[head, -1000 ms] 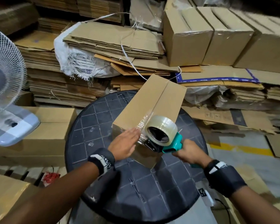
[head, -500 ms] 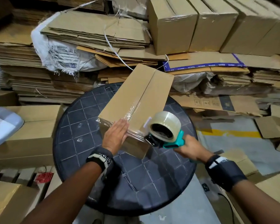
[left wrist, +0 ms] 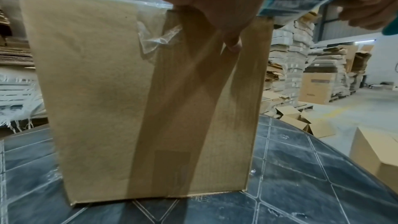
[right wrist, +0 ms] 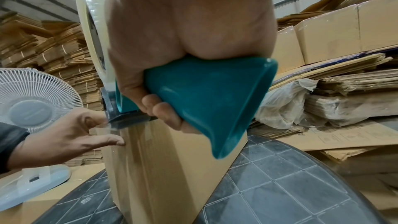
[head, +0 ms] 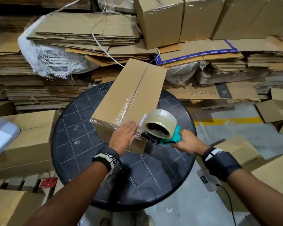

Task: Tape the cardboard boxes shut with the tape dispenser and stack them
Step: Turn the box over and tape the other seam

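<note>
The cardboard box (head: 131, 101) lies at the centre of the head frame on the round dark worktop (head: 82, 144), its long seam partly covered by clear tape that is wrinkled near the lower end. The tape dispenser (head: 162, 130) is clamped in the right hand (head: 189, 141) at the box's near edge, right of centre. The left hand (head: 123, 136) is laid flat, fingers straight, over the tape end at that edge.

A crooked or creased strip is judged likely if the dispenser is pulled off the seam line; the box could slide on the worktop if the flat hand is lifted early. The blade sits just beside the left fingers (right wrist: 101, 140), so a nick is possible.

Taped boxes (head: 160, 20) stand at upper right, flattened cartons (head: 82, 33) at upper left, a fan (right wrist: 32, 101) at the left. Loose cartons (head: 278, 111) lie on the floor at the right, crowding any stacking spot.
</note>
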Action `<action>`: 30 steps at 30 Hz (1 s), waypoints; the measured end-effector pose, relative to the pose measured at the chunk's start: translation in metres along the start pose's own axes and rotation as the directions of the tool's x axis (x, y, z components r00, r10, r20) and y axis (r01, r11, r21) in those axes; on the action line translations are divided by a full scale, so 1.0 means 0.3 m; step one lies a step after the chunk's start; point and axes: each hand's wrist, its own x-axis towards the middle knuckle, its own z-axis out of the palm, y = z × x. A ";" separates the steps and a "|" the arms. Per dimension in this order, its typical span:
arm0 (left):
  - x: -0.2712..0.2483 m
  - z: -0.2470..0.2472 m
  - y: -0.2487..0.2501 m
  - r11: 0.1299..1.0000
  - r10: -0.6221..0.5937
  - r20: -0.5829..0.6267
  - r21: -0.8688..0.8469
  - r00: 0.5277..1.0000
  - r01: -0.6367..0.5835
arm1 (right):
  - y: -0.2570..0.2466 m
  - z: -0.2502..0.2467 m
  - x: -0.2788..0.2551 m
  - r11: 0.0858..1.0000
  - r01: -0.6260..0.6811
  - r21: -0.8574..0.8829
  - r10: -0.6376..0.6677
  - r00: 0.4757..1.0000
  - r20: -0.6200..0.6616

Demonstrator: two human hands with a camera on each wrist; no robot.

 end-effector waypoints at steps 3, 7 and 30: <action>-0.004 -0.004 -0.022 0.999 -0.034 0.016 -0.034 0.999 0.034 | 0.074 -0.025 -0.048 1.000 0.004 -0.018 -0.004 1.000 0.028; -0.003 -0.005 -0.028 0.994 -0.060 0.048 -0.089 0.997 0.064 | 0.176 -0.041 -0.110 0.995 -0.022 -0.101 0.024 0.999 0.022; -0.003 -0.011 -0.041 0.992 -0.033 0.127 -0.115 0.991 0.047 | 0.257 0.495 0.155 0.034 -0.462 0.886 0.621 0.705 0.343</action>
